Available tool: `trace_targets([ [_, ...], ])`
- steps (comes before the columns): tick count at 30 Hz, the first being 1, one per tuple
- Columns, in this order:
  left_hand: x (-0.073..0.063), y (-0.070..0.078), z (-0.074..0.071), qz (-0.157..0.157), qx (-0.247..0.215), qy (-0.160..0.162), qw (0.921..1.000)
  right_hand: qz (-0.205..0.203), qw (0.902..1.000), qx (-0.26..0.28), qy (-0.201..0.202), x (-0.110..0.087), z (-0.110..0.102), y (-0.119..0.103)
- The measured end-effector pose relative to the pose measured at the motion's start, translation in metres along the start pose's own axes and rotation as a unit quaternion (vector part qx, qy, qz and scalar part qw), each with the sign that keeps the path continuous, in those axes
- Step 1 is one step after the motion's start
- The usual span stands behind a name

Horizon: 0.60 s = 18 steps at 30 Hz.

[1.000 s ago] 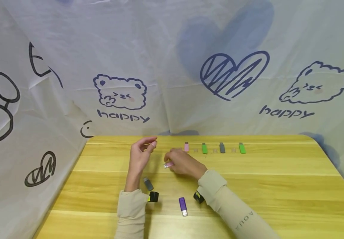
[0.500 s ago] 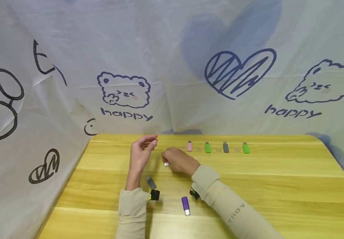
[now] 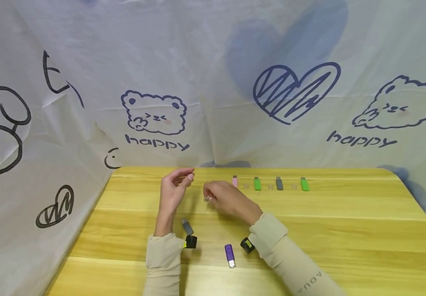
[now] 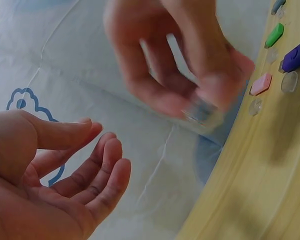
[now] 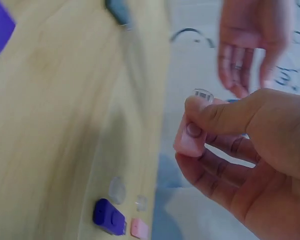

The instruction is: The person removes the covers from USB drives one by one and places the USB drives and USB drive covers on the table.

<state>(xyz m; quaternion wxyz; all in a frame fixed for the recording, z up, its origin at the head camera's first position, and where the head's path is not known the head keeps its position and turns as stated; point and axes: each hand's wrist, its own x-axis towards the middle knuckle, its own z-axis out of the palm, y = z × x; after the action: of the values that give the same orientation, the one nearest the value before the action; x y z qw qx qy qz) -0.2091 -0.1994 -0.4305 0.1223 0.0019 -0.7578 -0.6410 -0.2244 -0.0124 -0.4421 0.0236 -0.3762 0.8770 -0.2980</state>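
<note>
My right hand [image 3: 231, 199] pinches a pink USB drive [image 5: 190, 137] between thumb and fingers above the table, its metal plug end up in the right wrist view. My left hand [image 3: 173, 191] hovers to its left, fingers loosely bent around nothing. A grey USB drive [image 3: 187, 226] lies near the left wrist, and a purple USB drive [image 3: 229, 255] lies nearer the front. A second purple USB drive [image 5: 109, 217] shows in the wrist views beside the row; the right hand seems to hide it in the head view.
Along the back runs a row: a pink drive [image 3: 235, 181], a green one [image 3: 257, 183], a grey one [image 3: 279, 183] and another green one [image 3: 304, 184]. Small clear pieces [image 3: 270, 187] lie between them. A printed cloth [image 3: 213, 82] hangs behind the table [image 3: 346, 230].
My right hand has turned, so the pink drive's body is now mostly hidden in the head view. It dipped left, then came back slightly right and up. The left hand has barely moved.
</note>
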Motion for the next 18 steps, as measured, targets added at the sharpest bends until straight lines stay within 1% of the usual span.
trace_targets([
  [4, 0.0, 0.0, 0.003, 0.002, -0.007, -0.016, 0.9999, 0.018, 0.9987, 0.039, 0.026, -0.015, -0.011, -0.004],
  [8, -0.001, 0.001, 0.007, 0.009, -0.003, -0.024, 0.9997, 0.041, 0.9946, 0.075, 0.059, -0.031, -0.019, -0.004],
  [11, -0.003, 0.002, 0.013, 0.017, 0.002, -0.037, 0.9992, 0.052, 0.9889, 0.105, 0.091, -0.043, -0.025, -0.003],
  [14, -0.005, 0.005, 0.022, 0.024, 0.006, -0.06, 0.9979, 0.055, 0.9816, 0.131, 0.127, -0.054, -0.031, -0.001],
  [18, -0.008, 0.009, 0.033, 0.039, 0.004, -0.084, 0.9956, 0.063, 0.9738, 0.138, 0.169, -0.067, -0.038, 0.0],
])
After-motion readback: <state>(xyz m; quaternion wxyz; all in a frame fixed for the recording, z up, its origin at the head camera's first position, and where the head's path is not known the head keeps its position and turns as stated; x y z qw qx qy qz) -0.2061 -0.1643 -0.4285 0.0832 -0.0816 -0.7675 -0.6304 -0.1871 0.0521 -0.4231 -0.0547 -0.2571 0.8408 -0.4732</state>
